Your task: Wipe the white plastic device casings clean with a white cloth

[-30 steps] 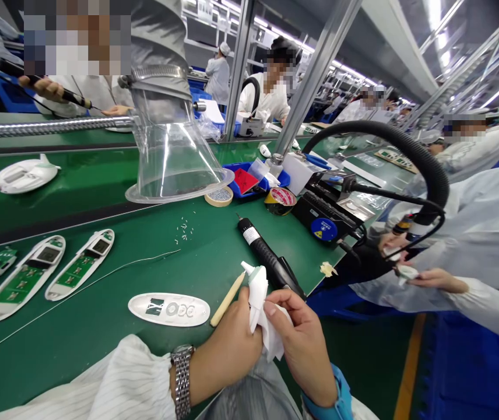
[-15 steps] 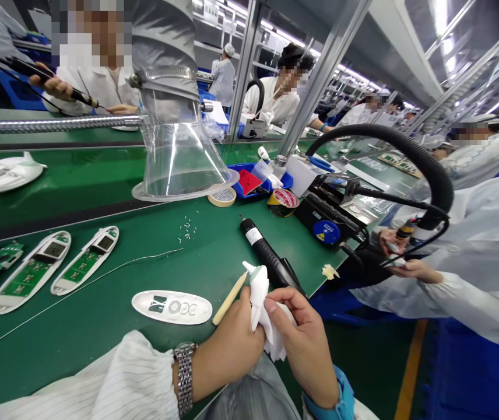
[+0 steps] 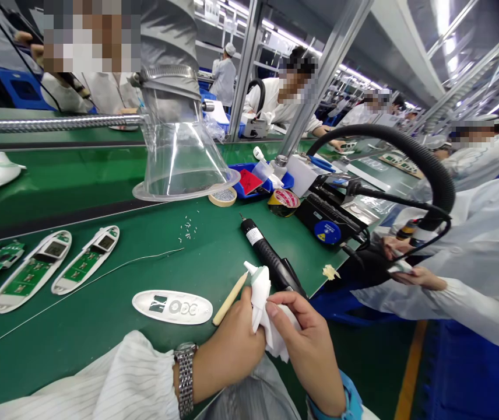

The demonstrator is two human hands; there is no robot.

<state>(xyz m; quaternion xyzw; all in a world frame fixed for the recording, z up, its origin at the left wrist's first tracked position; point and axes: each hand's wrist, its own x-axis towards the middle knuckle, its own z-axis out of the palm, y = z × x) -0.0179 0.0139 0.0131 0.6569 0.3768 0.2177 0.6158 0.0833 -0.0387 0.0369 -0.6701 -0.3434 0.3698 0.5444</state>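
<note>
In my left hand (image 3: 236, 341), closed around it, is a white plastic housing (image 3: 260, 279) with a narrow pointed tip and a pale green edge. A white cloth (image 3: 278, 344) is wrapped about its lower part, and most of the housing is hidden. My right hand (image 3: 308, 332) pinches the cloth between thumb and forefinger. Beside my left hand lies a pale wooden stick (image 3: 231, 298). A black electric screwdriver (image 3: 271, 256) rests just beyond both hands. Left of them is a white oval cover (image 3: 172, 307), with cut-outs in it.
Two open housings with green circuit boards (image 3: 85, 261) lie at left, near a thin wire (image 3: 113, 271). Loose screws (image 3: 188, 227) are scattered below a clear fume hood (image 3: 183, 157). A tape roll (image 3: 283, 201) and blue tray (image 3: 243, 185) stand behind. A co-worker's hands (image 3: 418, 277) are at right.
The white housing on the conveyor has moved left. My right hand has shifted slightly right with the cloth, while my left hand keeps its hold. Co-workers' hands have moved.
</note>
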